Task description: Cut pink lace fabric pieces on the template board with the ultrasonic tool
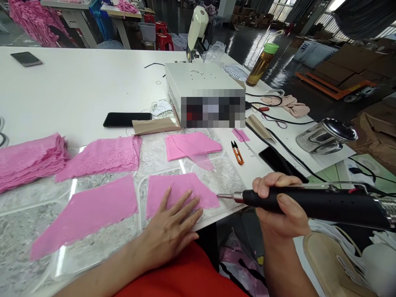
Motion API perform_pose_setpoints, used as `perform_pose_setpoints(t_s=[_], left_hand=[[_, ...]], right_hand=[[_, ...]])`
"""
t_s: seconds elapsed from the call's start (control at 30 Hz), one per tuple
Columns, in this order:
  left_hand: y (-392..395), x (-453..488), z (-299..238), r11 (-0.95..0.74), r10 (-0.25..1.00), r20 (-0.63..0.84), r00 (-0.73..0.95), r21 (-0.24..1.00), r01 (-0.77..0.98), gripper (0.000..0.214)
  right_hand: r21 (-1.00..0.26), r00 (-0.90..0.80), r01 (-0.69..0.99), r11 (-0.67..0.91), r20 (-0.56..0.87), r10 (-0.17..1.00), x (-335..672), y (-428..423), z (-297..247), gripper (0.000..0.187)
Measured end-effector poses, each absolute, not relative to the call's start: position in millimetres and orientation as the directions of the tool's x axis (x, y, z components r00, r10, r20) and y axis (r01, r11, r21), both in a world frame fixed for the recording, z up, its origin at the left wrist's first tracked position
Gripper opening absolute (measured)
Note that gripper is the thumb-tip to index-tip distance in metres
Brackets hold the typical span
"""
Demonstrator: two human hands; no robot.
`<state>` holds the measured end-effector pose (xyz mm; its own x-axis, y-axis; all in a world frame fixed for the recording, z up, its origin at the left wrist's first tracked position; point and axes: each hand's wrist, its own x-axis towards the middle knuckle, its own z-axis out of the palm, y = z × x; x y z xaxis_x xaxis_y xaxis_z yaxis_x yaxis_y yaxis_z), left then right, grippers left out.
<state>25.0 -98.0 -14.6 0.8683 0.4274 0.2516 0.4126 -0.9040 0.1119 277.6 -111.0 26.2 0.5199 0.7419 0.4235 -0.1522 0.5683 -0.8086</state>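
My left hand (173, 222) lies flat with its fingers spread on a pink fabric piece (182, 181) near the table's front edge. My right hand (281, 202) is wrapped round a thick black handheld tool (334, 206) with a slim metal tip. That tip touches or hovers at the fabric's right corner; I cannot tell which. Left of it lies a larger pink fabric piece (93, 210). Behind are a small stack of pink pieces (182, 152), a lace-edged pink piece (105, 156) and a thick pink stack (27, 161).
A grey control box (201, 76) stands at the back centre. Orange thread snips (237, 153), a dark phone (281, 163), black cables (287, 144) and a metal pot (324, 136) occupy the right side. Another phone (123, 119) lies left of the box. A bottle (262, 64) stands behind.
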Motion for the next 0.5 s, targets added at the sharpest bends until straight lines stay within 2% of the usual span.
perform_pose_setpoints(t_s=[0.3,0.5], left_hand=[[-98.4,25.2,-10.3,-0.916,0.396,0.284,0.873,0.058,0.397,0.045],[-103.9,38.7,3.8,-0.893,0.451,0.332,0.829,0.159,0.422,0.030]], right_hand=[[-0.812,0.507,-0.130,0.570,0.439,0.741,276.7,-113.6,26.1,0.010],[-0.774,0.685,-0.094,0.626,0.406,0.605,286.2,-113.1,24.9,0.015]])
